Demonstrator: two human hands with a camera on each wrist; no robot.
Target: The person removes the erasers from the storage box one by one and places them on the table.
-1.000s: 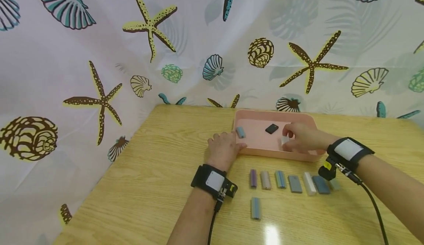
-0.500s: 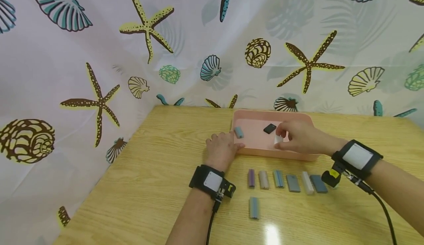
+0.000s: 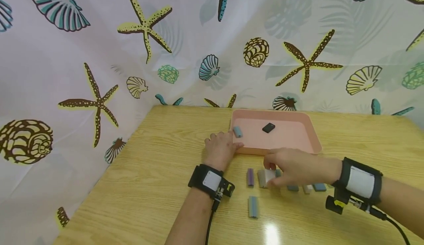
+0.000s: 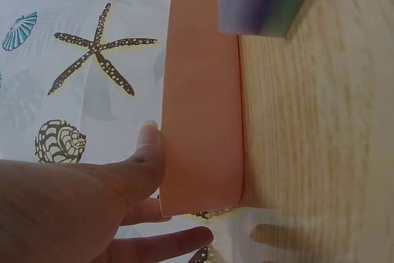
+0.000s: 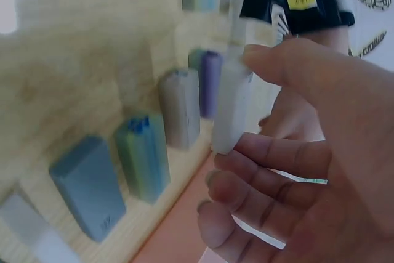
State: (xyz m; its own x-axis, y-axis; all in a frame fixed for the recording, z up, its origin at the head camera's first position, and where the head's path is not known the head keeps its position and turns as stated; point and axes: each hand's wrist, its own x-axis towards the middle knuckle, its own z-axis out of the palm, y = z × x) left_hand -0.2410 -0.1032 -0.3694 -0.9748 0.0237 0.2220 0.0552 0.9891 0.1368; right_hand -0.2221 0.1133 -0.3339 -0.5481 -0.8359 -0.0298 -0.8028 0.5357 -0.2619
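My right hand [image 3: 294,166] pinches a white eraser [image 5: 231,106] between thumb and fingertips, low over the row of erasers on the table. In the right wrist view the eraser stands upright, close to a beige eraser [image 5: 180,109] and a purple one [image 5: 210,84]. My left hand [image 3: 219,150] holds the left front corner of a pink tray [image 3: 251,151], its thumb at the rim in the left wrist view. Inside the tray lie a black eraser [image 3: 268,128] and a light blue eraser [image 3: 237,131].
Also in the row are a striped eraser [image 5: 143,158] and a grey eraser [image 5: 89,186], partly hidden by my right hand in the head view. A blue-grey eraser [image 3: 253,207] lies in front of the row. A patterned cloth [image 3: 185,53] hangs behind the wooden table [image 3: 159,171].
My right hand has lifted the white eraser out of the tray and brought it toward me, over the row. The left hand stays at the tray.
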